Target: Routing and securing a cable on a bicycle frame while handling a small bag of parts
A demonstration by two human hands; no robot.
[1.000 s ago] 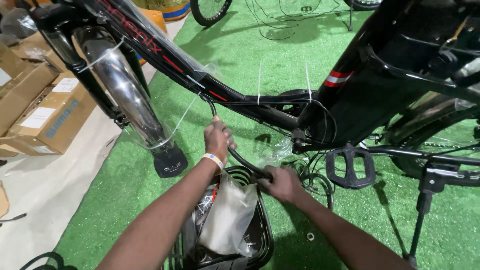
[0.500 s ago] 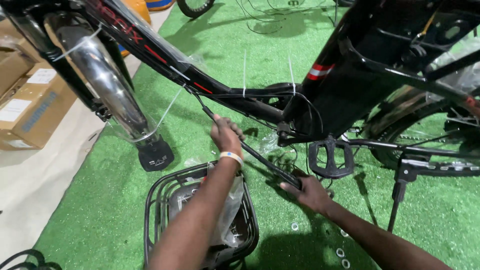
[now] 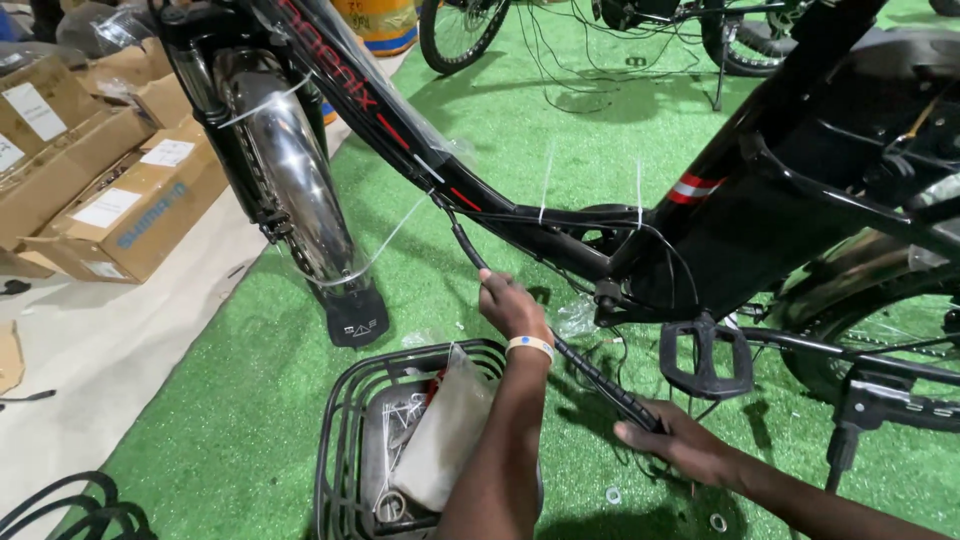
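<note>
Both hands work on a black cable sleeve (image 3: 560,350) that runs slantwise under the black bicycle frame (image 3: 560,225); the left hand (image 3: 512,306) is clenched round the sleeve's upper stretch, a pale wristband (image 3: 529,345) on its wrist; the right hand (image 3: 680,442) grasps the sleeve's lower end, fingers closed on it, close to the green turf (image 3: 250,420). From the left hand the sleeve climbs to the down tube, where thin black cables follow the frame; white cable ties (image 3: 545,185) stick up from the tube, their loose ends pointing upward. Just beside the right hand, a black pedal (image 3: 705,360) hangs on its crank; a kickstand (image 3: 845,440) stands further right. Below the left forearm sits a black wire basket (image 3: 345,440) on the turf, holding a clear plastic bag (image 3: 445,430) of small parts. Left of the hands, the front wheel carries a shiny chrome mudguard (image 3: 300,190) ending in a black flap (image 3: 357,318); brown cardboard boxes (image 3: 120,205) lie beyond it on a pale floor sheet; small metal washers (image 3: 612,495) rest on the turf near the right wrist.
</note>
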